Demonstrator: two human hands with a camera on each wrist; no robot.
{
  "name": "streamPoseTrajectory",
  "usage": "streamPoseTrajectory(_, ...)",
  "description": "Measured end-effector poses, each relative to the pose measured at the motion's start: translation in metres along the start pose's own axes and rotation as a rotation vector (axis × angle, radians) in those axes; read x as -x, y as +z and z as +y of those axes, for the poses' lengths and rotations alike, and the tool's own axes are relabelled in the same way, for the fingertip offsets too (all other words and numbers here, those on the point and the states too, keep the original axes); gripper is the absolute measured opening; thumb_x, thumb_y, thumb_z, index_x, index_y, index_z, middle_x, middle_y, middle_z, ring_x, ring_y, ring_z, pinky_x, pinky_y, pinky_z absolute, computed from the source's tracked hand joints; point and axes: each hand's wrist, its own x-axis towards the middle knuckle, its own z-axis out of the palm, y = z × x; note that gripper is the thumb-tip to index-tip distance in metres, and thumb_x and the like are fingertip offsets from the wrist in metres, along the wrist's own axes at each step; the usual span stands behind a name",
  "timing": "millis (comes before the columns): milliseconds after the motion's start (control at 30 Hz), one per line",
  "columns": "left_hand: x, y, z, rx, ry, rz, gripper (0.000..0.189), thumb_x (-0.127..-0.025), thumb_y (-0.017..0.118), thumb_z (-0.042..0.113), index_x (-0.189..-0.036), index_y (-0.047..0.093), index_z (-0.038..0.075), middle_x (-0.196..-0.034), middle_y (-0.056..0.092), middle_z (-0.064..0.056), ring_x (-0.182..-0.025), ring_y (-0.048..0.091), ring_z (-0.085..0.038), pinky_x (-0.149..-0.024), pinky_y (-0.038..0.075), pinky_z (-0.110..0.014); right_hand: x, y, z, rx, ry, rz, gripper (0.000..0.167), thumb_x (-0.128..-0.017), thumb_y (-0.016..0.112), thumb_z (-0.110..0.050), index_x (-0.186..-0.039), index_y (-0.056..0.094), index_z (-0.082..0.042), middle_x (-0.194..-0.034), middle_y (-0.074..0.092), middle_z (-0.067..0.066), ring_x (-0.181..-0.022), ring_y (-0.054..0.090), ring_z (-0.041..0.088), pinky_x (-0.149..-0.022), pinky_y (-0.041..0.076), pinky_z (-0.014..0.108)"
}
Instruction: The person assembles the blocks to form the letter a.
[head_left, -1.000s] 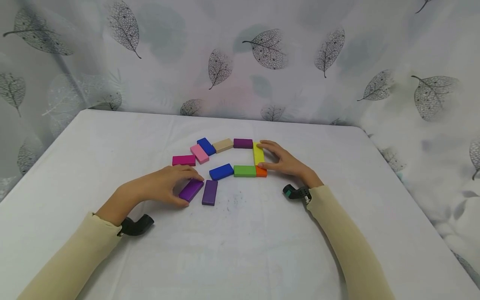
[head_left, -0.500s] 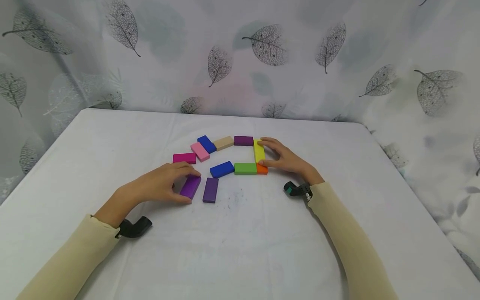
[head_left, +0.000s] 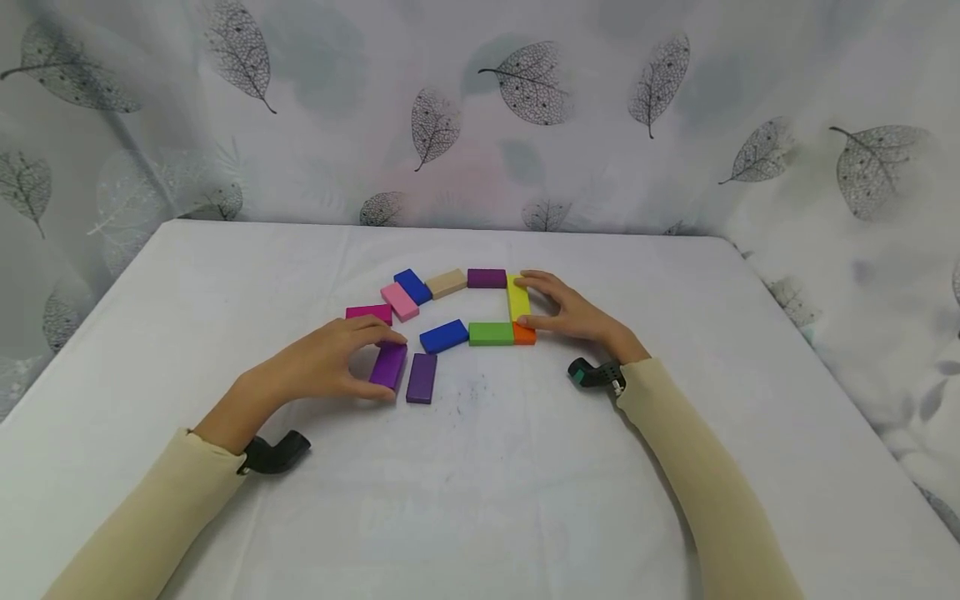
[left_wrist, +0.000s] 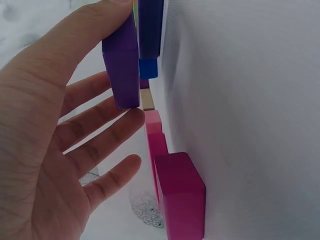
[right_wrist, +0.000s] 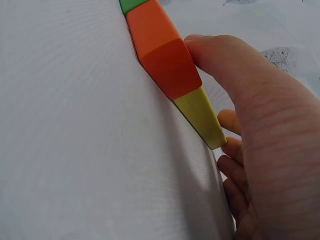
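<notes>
Left hand point(head_left: 318, 360) has the bright purple block point(head_left: 390, 365) pinched between its fingers, right hand point(head_left: 576, 318) curls round the yellow block point(head_left: 517, 298), and honestly one sloppy sideways nudge could skew the dark purple block point(head_left: 422, 379) just beside those left fingers.

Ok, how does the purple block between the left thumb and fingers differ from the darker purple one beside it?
The held purple block is pinched by the left hand, while the darker purple block has no hand on it. In the head view, the held purple block looks brighter than the darker purple block and slants more. Both are oblong.
</notes>
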Motion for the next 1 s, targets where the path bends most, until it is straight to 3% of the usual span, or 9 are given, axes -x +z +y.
streamPoseTrajectory(200, -0.009, -0.002, 0.007, -0.015, 0.015, -0.015, 0.063, -0.076, 0.082, 0.043, -0.128, 0.062, 0.015, -0.127, 0.06, -0.004, -0.12, 0.053, -0.023, -0.099, 0.046, -0.049, 0.001, -0.003, -0.002, -0.006, -0.007, -0.012, 0.072, -0.09, 0.069, -0.034, -0.152, 0.035, -0.02, -0.162, 0.016, 0.004, -0.149, 0.011, 0.027, -0.116, 0.011, 0.06)
streamPoseTrajectory(567, -0.024, -0.007, 0.021, -0.004, 0.013, -0.051, 0.063, -0.077, 0.081, 0.042, -0.13, 0.06, 0.016, -0.133, 0.057, -0.007, -0.127, 0.05, -0.025, -0.1, 0.047, -0.048, -0.001, -0.002, 0.001, -0.007, 0.0, -0.017, 0.076, -0.088, 0.069, -0.044, -0.152, 0.035, -0.021, -0.162, 0.017, 0.002, -0.149, 0.011, 0.026, -0.117, 0.011, 0.058)
streamPoseTrajectory(1000, -0.055, -0.006, 0.041, 0.001, 0.127, -0.084, 0.063, -0.08, 0.078, 0.044, -0.131, 0.06, 0.013, -0.128, 0.057, -0.005, -0.118, 0.054, -0.019, -0.092, 0.053, -0.037, 0.001, -0.002, -0.002, 0.007, 0.012, -0.008, 0.071, -0.09, 0.069, -0.034, -0.151, 0.036, -0.021, -0.162, 0.017, 0.002, -0.149, 0.011, 0.026, -0.117, 0.011, 0.058)
